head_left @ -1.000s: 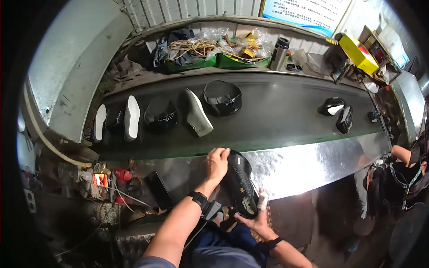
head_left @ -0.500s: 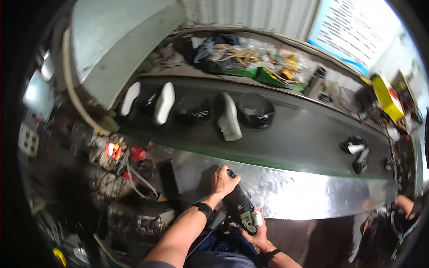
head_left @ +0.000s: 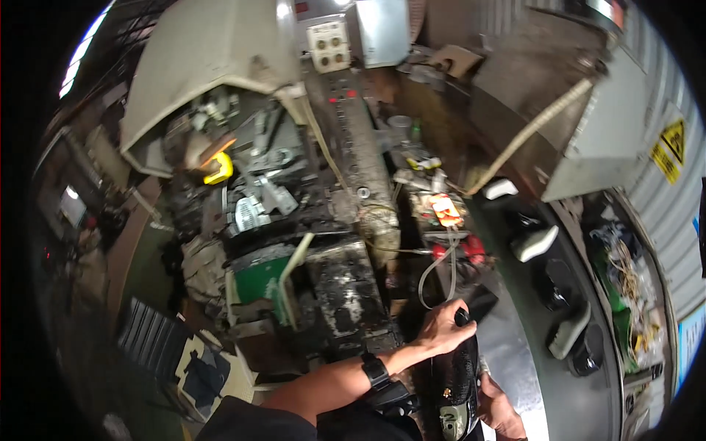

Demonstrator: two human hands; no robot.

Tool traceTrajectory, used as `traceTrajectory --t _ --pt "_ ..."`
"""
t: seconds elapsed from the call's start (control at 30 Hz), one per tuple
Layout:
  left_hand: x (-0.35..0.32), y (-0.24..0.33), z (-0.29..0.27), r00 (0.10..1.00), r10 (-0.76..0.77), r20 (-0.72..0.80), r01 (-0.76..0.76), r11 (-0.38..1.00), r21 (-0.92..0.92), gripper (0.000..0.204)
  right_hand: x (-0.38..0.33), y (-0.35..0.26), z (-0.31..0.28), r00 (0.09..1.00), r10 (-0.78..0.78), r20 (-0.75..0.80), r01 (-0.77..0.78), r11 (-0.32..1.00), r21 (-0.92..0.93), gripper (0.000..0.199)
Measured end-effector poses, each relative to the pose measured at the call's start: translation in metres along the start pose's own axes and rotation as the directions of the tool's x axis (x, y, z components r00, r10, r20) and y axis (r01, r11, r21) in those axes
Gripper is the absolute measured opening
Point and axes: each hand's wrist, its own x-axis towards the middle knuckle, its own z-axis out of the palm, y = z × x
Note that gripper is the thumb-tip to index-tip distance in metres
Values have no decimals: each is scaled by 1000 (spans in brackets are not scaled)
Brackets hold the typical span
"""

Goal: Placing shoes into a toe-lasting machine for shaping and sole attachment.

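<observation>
A glossy black shoe [head_left: 456, 367] with a textured upper stands on end at the lower middle of the head view. My left hand [head_left: 441, 327], with a black wristwatch on its forearm, is closed over the shoe's upper end. My right hand [head_left: 501, 410] grips the shoe from the lower right, and only its fingers and part of its back show. The shoe is held over the shiny metal edge [head_left: 515, 353] of a conveyor. Left of my hands stands a grimy dark machine [head_left: 346, 294].
The dark conveyor belt [head_left: 588, 294] curves down the right side carrying several shoes, among them a white-soled one [head_left: 535, 242] and another [head_left: 570, 331]. A large grey machine hood [head_left: 213, 66], a yellow hook [head_left: 218, 169], hoses and wires [head_left: 441, 257] crowd the middle.
The view has swung left, from the conveyor to the machine. Both hands still hold the black shoe, which now stands more upright near the belt's metal edge.
</observation>
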Motion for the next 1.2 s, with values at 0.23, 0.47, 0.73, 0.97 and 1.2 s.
traceTrajectory --t 0.23,0.47,0.73,0.97,1.2 --pt "-21 -24 -207 909 9 -417 -44 996 -74 21 87 7 192 885 -463 48 452 831 -323 21" --pt "-19 -52 -436 825 -311 -472 165 931 -325 42 205 46 367 868 -436 238 477 865 -157 21" --pt "-95 -91 -461 808 -531 -254 -47 372 -927 23 277 49 481 911 -320 260 326 945 22 18" --pt "-71 -145 -487 771 -585 -251 -64 322 -945 19 317 46 514 918 -309 248 286 950 128 23" --pt "-47 -150 -501 734 -647 -205 -49 250 -967 19 339 30 524 945 -262 197 239 962 132 16"
